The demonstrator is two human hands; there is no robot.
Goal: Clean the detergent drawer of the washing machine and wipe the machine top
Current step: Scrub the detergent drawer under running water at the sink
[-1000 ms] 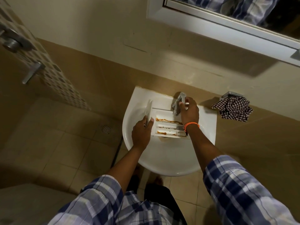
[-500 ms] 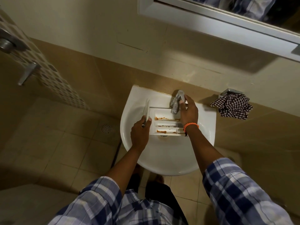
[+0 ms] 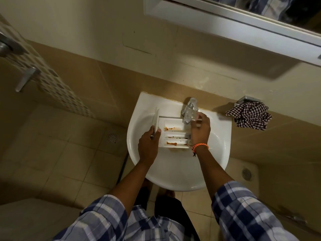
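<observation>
The white detergent drawer (image 3: 173, 125) lies across the basin of the white sink (image 3: 173, 180), under the chrome tap (image 3: 189, 108). Brown-orange residue streaks its three compartments. My left hand (image 3: 149, 143) grips the drawer's front panel at its left end. At the drawer's right end, just beside the tap, my right hand (image 3: 199, 126) has its fingers closed around a thin white stick-like object (image 3: 198, 120). I cannot tell what that object is. No water stream is visible.
A checked cloth (image 3: 250, 115) hangs on a chrome wall holder right of the sink. A mirror cabinet (image 3: 225, 23) juts out overhead. Floor drains (image 3: 112, 138) sit on both sides, and a door handle (image 3: 26, 79) is at the far left.
My right hand has slid a little down from the tap's lever towards the drawer's right end. My left hand keeps the same hold on the drawer.
</observation>
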